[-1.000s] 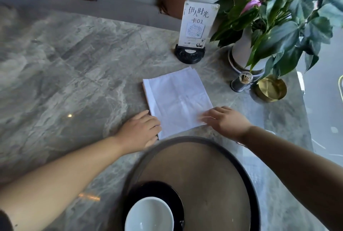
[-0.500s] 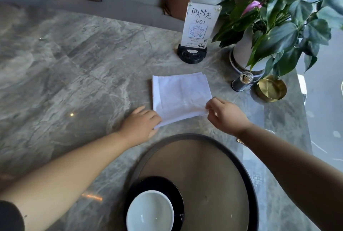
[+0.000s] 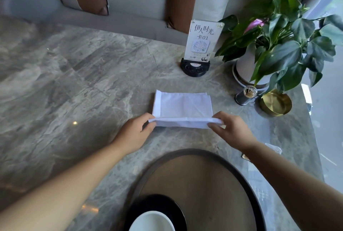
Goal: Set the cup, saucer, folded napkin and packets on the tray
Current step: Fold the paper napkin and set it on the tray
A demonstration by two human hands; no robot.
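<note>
A white napkin (image 3: 182, 107) lies on the marble table beyond the round dark-rimmed tray (image 3: 246, 178). My left hand (image 3: 132, 133) pinches its near left corner and my right hand (image 3: 233, 130) pinches its near right corner, with the near edge lifted off the table. On the tray's near left part sits a black saucer (image 3: 178, 210) with a white cup (image 3: 152, 221) on it. Packets (image 3: 272, 149) lie partly hidden behind my right forearm, right of the tray.
A table sign on a black base (image 3: 201, 45) stands behind the napkin. At the right are a potted plant (image 3: 278, 45), a toothpick holder (image 3: 246, 95) and a gold dish (image 3: 275, 103). A sofa lies beyond the far table edge.
The napkin has gone from a larger sheet to a narrower folded band. Both hands moved from pressing it flat to pinching and lifting its near edge.
</note>
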